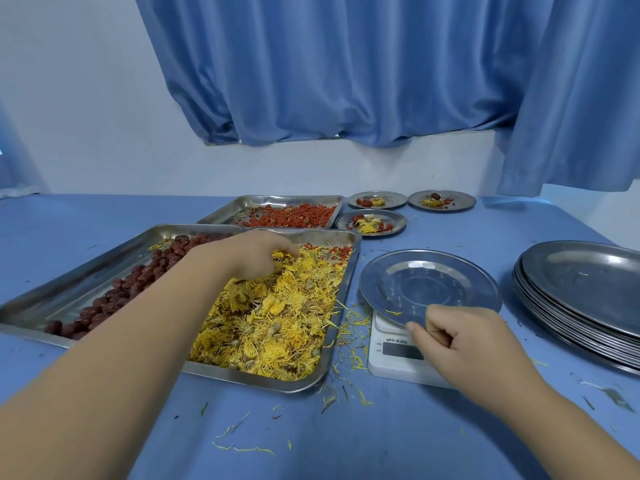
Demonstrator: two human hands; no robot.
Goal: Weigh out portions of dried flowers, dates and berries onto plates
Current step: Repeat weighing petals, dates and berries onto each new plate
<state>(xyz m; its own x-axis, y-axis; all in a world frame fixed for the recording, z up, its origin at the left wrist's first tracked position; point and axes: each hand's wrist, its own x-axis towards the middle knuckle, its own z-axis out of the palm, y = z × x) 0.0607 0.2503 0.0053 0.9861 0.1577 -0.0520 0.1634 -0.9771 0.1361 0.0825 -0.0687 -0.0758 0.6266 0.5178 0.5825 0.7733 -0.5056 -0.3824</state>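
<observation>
Head view: left hand (pixel 256 252) grabs dried flowers (pixel 277 317) in tray (pixel 259 380); right hand (pixel 464 337) pinches plate (pixel 429 282) on scale (pixel 388 358).

Three trays (pixel 86 271) (pixel 350 289) (pixel 242 203), three filled plates (pixel 398 199) (pixel 464 199) (pixel 399 220), one empty plate (pixel 429 285), one scale (pixel 391 363), one plate stack (pixel 571 327).

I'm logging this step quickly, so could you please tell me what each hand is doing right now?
Left hand: curled, gripping yellow dried flowers.
Right hand: pinching the rim of the round steel plate on the white scale.
</observation>
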